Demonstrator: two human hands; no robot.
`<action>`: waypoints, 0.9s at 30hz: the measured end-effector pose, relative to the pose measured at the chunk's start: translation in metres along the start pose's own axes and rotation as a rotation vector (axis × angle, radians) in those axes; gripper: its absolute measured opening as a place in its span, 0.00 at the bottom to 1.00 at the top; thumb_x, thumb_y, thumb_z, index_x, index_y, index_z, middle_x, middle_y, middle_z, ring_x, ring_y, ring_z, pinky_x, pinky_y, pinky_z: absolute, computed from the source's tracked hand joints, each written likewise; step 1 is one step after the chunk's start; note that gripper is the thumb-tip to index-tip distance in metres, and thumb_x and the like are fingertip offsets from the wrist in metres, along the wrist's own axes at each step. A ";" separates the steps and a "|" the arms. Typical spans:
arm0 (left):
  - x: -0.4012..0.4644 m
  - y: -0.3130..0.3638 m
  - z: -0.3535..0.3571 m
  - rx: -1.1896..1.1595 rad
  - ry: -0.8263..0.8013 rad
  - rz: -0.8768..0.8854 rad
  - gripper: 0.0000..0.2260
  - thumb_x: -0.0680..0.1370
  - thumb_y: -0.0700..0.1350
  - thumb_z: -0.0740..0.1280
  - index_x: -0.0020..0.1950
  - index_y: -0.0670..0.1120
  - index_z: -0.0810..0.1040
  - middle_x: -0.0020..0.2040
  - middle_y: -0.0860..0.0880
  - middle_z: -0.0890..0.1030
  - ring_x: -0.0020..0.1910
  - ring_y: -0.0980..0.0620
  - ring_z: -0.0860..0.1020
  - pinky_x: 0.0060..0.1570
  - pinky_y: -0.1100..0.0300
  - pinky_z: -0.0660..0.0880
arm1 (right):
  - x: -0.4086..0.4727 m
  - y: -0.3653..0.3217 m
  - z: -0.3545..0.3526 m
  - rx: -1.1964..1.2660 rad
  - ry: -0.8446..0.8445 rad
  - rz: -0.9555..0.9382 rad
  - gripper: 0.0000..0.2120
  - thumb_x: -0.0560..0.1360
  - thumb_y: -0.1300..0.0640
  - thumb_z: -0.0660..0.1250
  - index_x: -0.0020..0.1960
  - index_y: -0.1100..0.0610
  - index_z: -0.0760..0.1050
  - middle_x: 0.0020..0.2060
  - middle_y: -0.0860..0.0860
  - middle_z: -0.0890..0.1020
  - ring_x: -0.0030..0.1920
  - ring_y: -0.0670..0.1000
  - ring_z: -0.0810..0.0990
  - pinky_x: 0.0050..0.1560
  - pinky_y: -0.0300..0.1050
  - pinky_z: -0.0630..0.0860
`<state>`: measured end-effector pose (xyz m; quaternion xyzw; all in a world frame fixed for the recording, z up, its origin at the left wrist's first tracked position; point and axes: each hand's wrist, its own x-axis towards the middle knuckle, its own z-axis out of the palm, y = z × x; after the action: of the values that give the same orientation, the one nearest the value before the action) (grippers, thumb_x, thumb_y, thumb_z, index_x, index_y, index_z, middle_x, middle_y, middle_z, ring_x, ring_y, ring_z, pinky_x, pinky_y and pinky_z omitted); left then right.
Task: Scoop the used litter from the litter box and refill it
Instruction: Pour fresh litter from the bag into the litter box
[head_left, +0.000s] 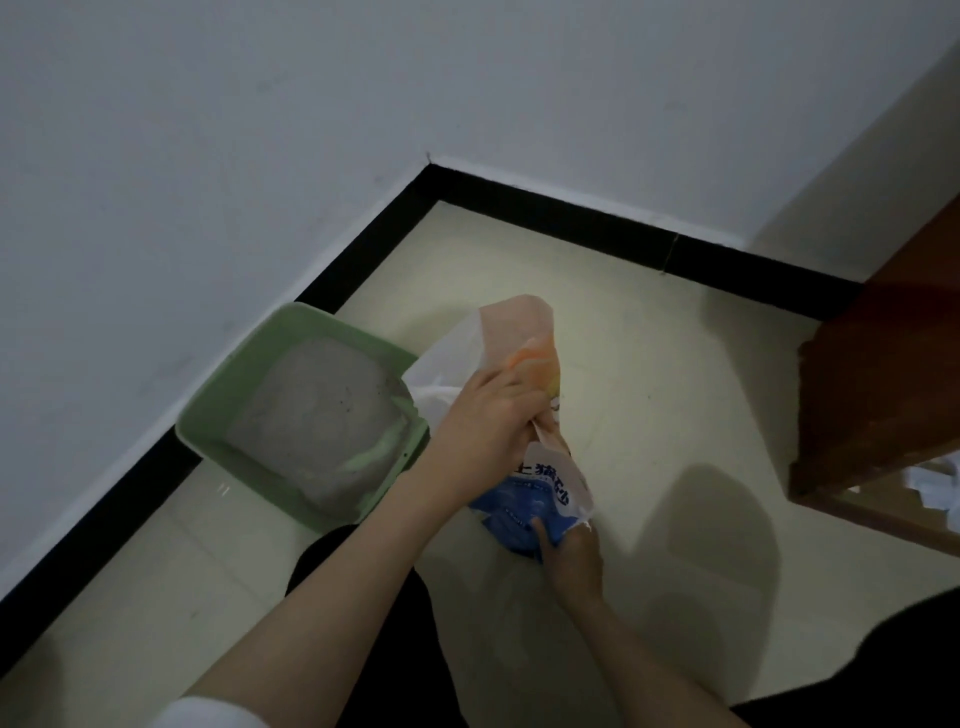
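Note:
A green litter box (221, 395) stands on the floor against the wall, with grey litter (317, 410) spread inside it. Just to its right is a litter bag (524, 493), white and orange at the top and blue lower down, with its opened top flap standing up. My left hand (485, 421) grips the bag near its neck. My right hand (569, 558) holds the blue bottom end from below. The bag's mouth is hidden behind my left hand.
The box sits near a room corner with white walls and a black skirting board (571, 213). A brown wooden door (883, 374) stands at the right. My dark-clothed knees (363, 582) are at the bottom. Pale floor tiles (649, 364) lie beyond the bag.

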<state>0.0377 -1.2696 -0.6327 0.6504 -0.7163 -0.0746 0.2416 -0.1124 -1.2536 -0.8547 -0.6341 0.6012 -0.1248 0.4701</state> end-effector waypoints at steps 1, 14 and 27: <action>-0.001 -0.001 0.000 0.006 -0.003 -0.013 0.11 0.66 0.39 0.55 0.34 0.45 0.76 0.33 0.51 0.79 0.39 0.56 0.69 0.47 0.61 0.63 | -0.002 -0.002 0.000 -0.040 -0.012 0.005 0.43 0.66 0.25 0.52 0.64 0.58 0.72 0.55 0.55 0.81 0.51 0.56 0.80 0.46 0.49 0.78; -0.018 -0.009 -0.031 0.017 0.110 -0.226 0.09 0.67 0.31 0.59 0.37 0.43 0.75 0.33 0.48 0.77 0.36 0.47 0.72 0.47 0.73 0.63 | -0.013 -0.043 -0.032 -0.123 -0.039 0.017 0.11 0.80 0.59 0.57 0.55 0.63 0.77 0.48 0.58 0.82 0.41 0.51 0.75 0.32 0.39 0.68; -0.049 -0.073 -0.095 -0.204 0.463 -0.724 0.07 0.77 0.40 0.63 0.40 0.40 0.71 0.35 0.49 0.73 0.36 0.50 0.72 0.32 0.69 0.65 | -0.019 -0.155 -0.090 -0.099 0.148 -0.232 0.16 0.77 0.58 0.61 0.31 0.57 0.69 0.26 0.49 0.73 0.30 0.49 0.70 0.34 0.44 0.63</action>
<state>0.1466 -1.2126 -0.5929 0.8318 -0.3582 -0.0771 0.4169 -0.0826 -1.3029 -0.6839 -0.7106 0.5624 -0.1951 0.3751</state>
